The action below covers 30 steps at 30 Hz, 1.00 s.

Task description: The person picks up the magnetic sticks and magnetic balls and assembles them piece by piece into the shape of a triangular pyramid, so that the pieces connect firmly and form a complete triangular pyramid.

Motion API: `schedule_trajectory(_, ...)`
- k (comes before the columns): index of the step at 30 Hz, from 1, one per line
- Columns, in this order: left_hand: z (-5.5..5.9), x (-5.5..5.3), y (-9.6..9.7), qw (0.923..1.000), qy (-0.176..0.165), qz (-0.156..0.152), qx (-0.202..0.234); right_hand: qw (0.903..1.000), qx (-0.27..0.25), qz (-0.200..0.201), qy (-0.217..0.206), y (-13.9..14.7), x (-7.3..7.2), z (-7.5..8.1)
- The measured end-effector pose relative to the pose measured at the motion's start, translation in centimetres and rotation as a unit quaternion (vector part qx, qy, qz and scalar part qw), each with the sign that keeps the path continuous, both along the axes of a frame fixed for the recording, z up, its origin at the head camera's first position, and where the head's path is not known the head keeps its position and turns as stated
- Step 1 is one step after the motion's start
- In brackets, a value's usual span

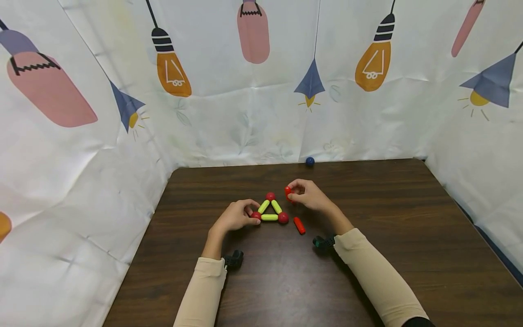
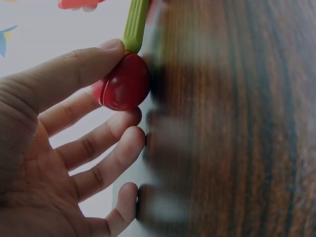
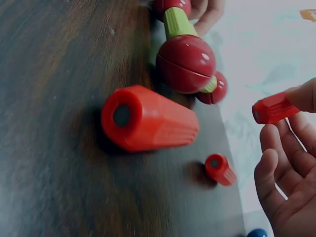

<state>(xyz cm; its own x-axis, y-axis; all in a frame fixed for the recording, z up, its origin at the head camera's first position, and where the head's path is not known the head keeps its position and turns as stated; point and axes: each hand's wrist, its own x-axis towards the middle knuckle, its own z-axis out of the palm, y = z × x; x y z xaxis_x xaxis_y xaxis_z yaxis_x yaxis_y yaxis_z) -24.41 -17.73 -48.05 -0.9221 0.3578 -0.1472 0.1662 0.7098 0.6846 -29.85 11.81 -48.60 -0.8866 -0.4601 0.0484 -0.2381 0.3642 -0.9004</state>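
Note:
A flat triangle of red balls and yellow-green rods [image 1: 269, 217] lies on the table. My left hand [image 1: 236, 215] pinches its left red ball [image 2: 127, 84] between thumb and fingers; the other fingertips rest near the tabletop. Right of the triangle's top ball [image 1: 270, 196], my right hand [image 1: 310, 196] pinches a short red rod [image 3: 274, 108] between thumb and fingers, raised off the table. Another red rod [image 1: 299, 225] lies beside the right ball [image 1: 283, 218]. A further red rod [image 3: 220, 169] stands out in the right wrist view, below the right hand; in the head view it is mostly hidden.
A blue ball [image 1: 310, 161] sits at the far edge of the dark wooden table [image 1: 278, 286]. Printed white cloth [image 1: 245, 118] hangs behind and at both sides. Dark wrist cameras [image 1: 234, 259] are strapped on both forearms.

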Motion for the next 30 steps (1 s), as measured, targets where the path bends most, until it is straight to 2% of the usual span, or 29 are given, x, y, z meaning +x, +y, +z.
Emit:
schedule_trajectory(7,0.0,-0.1,0.0,1.0000,-0.005,0.000,-0.002,0.9998,-0.012,0.015,0.002,-1.9,-1.0,0.1)
schedule_trajectory(14,-0.1,-0.2,0.0,1.0000,-0.005,-0.001,0.002,0.9992,0.005,0.035,0.017,-3.6,-1.8,0.3)
schedule_trajectory(23,0.1,-0.1,0.1,1.0000,-0.006,0.001,-0.001,0.9984,0.016,0.041,0.034,-4.7,-2.0,0.4)
schedule_trajectory(30,0.1,0.0,0.0,1.0000,-0.008,0.004,-0.002,0.9987,0.015,0.039,0.028,-5.2,-2.0,0.3)
